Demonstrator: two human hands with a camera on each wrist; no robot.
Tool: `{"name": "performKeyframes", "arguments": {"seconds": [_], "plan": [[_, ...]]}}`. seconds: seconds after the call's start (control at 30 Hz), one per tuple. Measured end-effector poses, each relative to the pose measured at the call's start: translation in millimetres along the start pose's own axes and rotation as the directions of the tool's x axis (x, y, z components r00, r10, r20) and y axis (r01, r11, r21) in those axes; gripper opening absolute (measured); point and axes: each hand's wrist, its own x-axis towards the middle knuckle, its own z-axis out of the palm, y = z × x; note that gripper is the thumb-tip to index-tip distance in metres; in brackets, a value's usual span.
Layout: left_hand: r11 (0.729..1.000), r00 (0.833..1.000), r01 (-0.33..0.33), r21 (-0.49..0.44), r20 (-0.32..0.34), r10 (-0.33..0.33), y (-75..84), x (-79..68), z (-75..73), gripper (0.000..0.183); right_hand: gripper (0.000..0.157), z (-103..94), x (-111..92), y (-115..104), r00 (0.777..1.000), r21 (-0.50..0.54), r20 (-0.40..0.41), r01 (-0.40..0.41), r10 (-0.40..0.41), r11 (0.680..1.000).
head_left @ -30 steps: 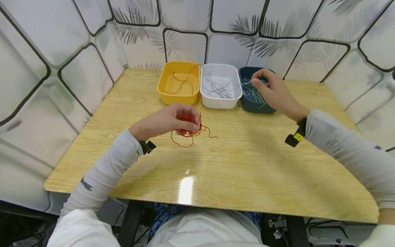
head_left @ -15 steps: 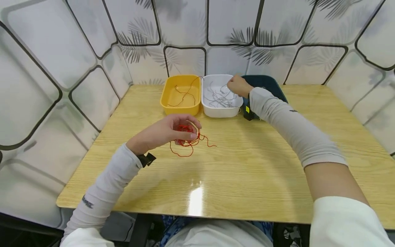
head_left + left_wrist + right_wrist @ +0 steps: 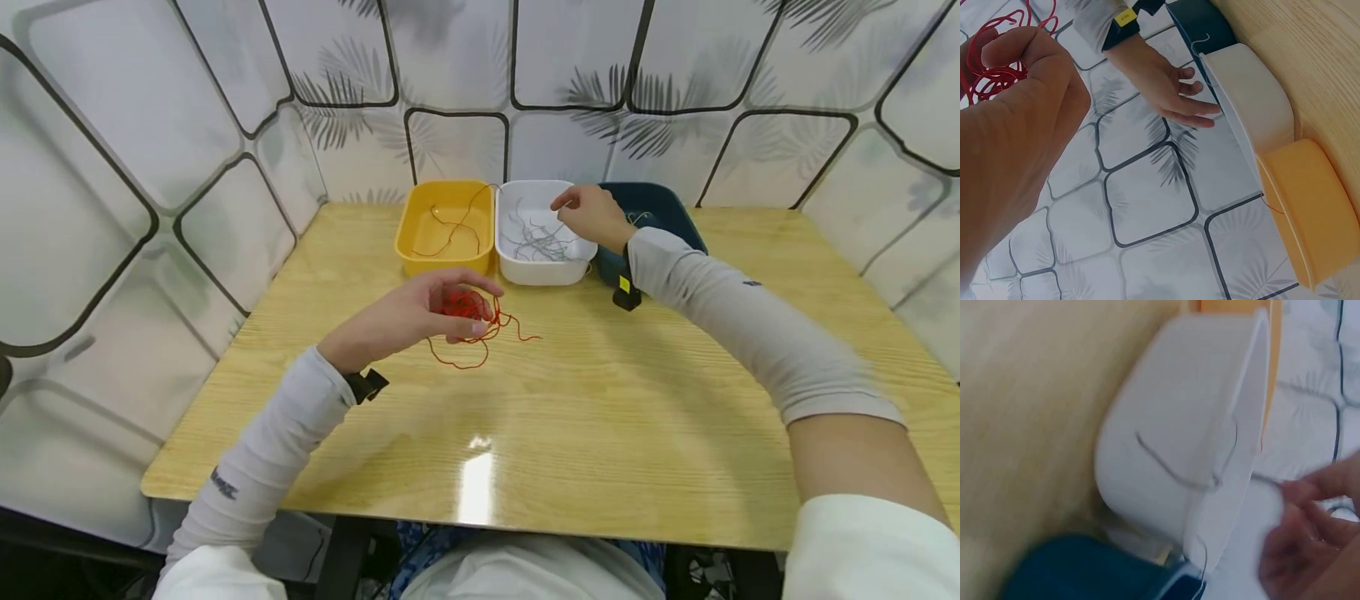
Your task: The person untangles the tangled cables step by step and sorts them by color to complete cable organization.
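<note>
My left hand [image 3: 420, 317] holds a loose tangle of red thread [image 3: 467, 307] above the table, fingers curled around it and strands hanging below. In the left wrist view the red thread [image 3: 997, 81] bunches between thumb and fingers. My right hand [image 3: 595, 215] hovers over the right side of the white bin [image 3: 546, 273], which contains a pile of grey threads [image 3: 542, 242]. Seen from the left wrist, the right hand's fingers [image 3: 1194, 106] are spread and loose. A grey strand [image 3: 1175, 480] drapes over the white bin's rim in the right wrist view, near the blurred fingertips.
Left of the white bin stands a yellow bin [image 3: 446, 265] with a few brownish-red threads [image 3: 453, 227]. On its right is a dark teal bin [image 3: 660, 204], partly hidden by the right arm. All three stand at the back of the wooden table [image 3: 600, 442], before a patterned curtain.
The right hand has moved left from the teal bin, carrying a pale grey thread, to over the white bin, where its fingers have loosened. The left hand keeps the red thread, almost still.
</note>
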Motion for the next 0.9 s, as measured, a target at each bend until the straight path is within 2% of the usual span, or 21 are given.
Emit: {"name": "performKeyframes", "arguments": {"seconds": [0.07,0.13,0.17,0.23,0.3,0.33,0.37,0.4,0.5,0.57,0.6,0.7,0.8,0.9], "plan": [[1.000,1.000,-0.007,-0.006,0.009,0.007,2.3,3.1,0.5,0.046,0.026,-0.6,-21.9,-12.3,0.986,0.039,-0.094,0.144,-0.140,0.989],[1.000,1.000,-0.017,-0.023,0.017,0.017,5.1,6.8,1.5,0.045,0.020,0.1,-49.4,-26.8,0.941,0.101,-0.162,0.315,-0.297,0.944],[0.999,1.000,-0.022,-0.034,0.021,0.022,6.5,8.6,2.1,0.045,0.017,0.4,-64.0,-34.4,0.906,0.134,-0.183,0.407,-0.381,0.904],[0.998,0.999,-0.031,-0.054,0.028,0.032,8.7,12.0,3.3,0.045,0.013,-0.1,-91.9,-49.4,0.809,0.162,-0.198,0.583,-0.553,0.796],[0.997,0.999,-0.035,-0.066,0.036,0.037,10.4,14.7,4.6,0.046,0.013,-0.8,-117.3,-63.2,0.728,0.139,-0.174,0.685,-0.664,0.715],[0.997,0.998,-0.037,-0.069,0.040,0.039,10.8,15.8,5.2,0.046,0.015,-1.1,-128.0,-69.2,0.702,0.112,-0.155,0.712,-0.695,0.694],[0.996,0.998,-0.038,-0.076,0.044,0.042,11.1,16.8,5.7,0.047,0.017,-1.2,-137.5,-75.0,0.695,0.078,-0.135,0.718,-0.706,0.692],[0.996,0.998,-0.040,-0.078,0.046,0.044,11.6,17.8,6.3,0.047,0.019,-1.1,-145.1,-80.0,0.709,0.051,-0.109,0.704,-0.697,0.708],[0.994,0.997,-0.046,-0.101,0.050,0.052,12.9,20.1,8.5,0.047,0.026,-0.8,-158.1,-90.4,0.796,0.004,-0.051,0.604,-0.603,0.797],[0.993,0.997,-0.041,-0.113,0.053,0.047,13.4,21.1,10.3,0.048,0.027,-1.2,-160.3,-94.4,0.840,-0.002,-0.029,0.542,-0.541,0.841],[0.992,0.997,-0.036,-0.123,0.058,0.044,13.9,21.5,11.5,0.048,0.025,-1.6,-160.3,-95.6,0.852,0.010,-0.018,0.523,-0.523,0.852],[0.989,0.997,-0.017,-0.146,0.073,0.028,14.0,22.3,14.2,0.048,0.020,-2.4,-159.4,-96.4,0.869,0.069,0.014,0.493,-0.495,0.867],[0.993,0.997,-0.007,-0.116,0.072,0.015,13.9,23.1,16.0,0.045,0.016,-2.9,-160.1,-95.4,0.889,0.166,0.044,0.444,-0.457,0.880],[0.997,0.998,-0.013,-0.070,0.058,0.017,13.8,24.1,16.6,0.043,0.017,-4.6,-162.0,-95.1,0.919,0.266,0.058,0.362,-0.390,0.893]]}}
